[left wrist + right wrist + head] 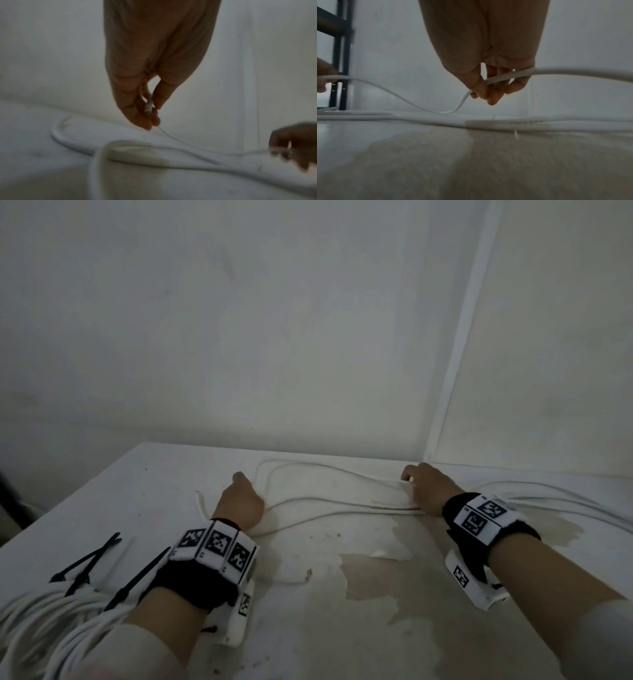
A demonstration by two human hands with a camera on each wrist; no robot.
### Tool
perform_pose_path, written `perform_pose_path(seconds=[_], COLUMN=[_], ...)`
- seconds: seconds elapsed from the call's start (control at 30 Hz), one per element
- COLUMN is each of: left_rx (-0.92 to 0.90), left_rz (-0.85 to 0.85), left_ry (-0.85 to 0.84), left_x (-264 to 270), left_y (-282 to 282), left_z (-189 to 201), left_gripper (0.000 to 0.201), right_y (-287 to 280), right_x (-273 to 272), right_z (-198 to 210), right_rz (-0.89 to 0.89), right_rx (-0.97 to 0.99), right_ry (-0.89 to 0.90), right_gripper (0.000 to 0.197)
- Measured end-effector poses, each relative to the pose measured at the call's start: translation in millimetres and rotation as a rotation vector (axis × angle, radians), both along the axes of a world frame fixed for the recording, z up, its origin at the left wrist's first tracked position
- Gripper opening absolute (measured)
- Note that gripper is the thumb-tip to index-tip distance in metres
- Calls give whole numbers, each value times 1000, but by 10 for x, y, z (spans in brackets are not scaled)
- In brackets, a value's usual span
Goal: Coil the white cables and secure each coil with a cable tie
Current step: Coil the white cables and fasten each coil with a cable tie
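Observation:
A long white cable [329, 498] lies in loose loops across the white table [171, 481]. My left hand [241, 501] sits left of centre and pinches the cable's cut end [148, 104] between thumb and fingers. My right hand [426, 487], near the back right corner, grips the same cable [505, 77] in its curled fingers; the strand sags between the two hands. Further lengths of cable [436, 119] lie flat on the table below my right hand.
Finished white coils [51, 621] lie at the front left, with black cable ties [92, 563] on and beside them. A short white cable scrap [201, 505] lies left of my left hand. Walls close in behind and right. A dark metal rack [340, 54] stands left.

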State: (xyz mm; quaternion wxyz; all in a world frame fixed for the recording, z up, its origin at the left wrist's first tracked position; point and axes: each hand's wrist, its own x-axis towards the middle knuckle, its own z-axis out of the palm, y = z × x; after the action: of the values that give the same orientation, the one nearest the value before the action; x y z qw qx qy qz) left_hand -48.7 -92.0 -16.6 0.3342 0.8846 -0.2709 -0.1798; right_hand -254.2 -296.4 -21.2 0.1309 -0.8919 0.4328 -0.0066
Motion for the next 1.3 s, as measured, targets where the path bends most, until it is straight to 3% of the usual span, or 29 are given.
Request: perform_pose_path(seconds=[0.07, 0.13, 0.23, 0.37, 0.5, 0.73, 1.1, 1.23, 1.3], left_rx=[-252, -355, -360, -411, -418, -342, -297, -392, -424], left_rz=[10, -20, -95, -122, -150, -140, -388, -449, -497], left_ry=[157, 183, 85, 33, -38, -56, -222, -71, -11], left_x=[-77, -162, -266, -451, -541, -791, -1287, -1538, -1645], left_y=[5, 23, 42, 129, 213, 395, 682, 743, 803], left_z=[81, 149, 198, 320, 356, 392, 616, 698, 750], left_gripper=[9, 11, 22, 28, 28, 34, 32, 44, 56], right_y=[68, 155, 256, 445, 674, 1115, 1548, 1680, 1668], right_x=[-10, -60, -175, -299, -476, -847, -1073, -1041, -1058], right_z=[52, 117, 195, 284, 407, 521, 822, 918, 990], right_rz=[53, 111, 204, 379, 406, 470, 636, 624, 543], right_rx=[-19, -44, -219, -596, -763, -751, -672, -760, -639], right_ry=[-61, -92, -108, -291, -292, -397, -580, -565, -615], right_gripper=[29, 32, 38, 11, 13, 27, 27, 31, 33])
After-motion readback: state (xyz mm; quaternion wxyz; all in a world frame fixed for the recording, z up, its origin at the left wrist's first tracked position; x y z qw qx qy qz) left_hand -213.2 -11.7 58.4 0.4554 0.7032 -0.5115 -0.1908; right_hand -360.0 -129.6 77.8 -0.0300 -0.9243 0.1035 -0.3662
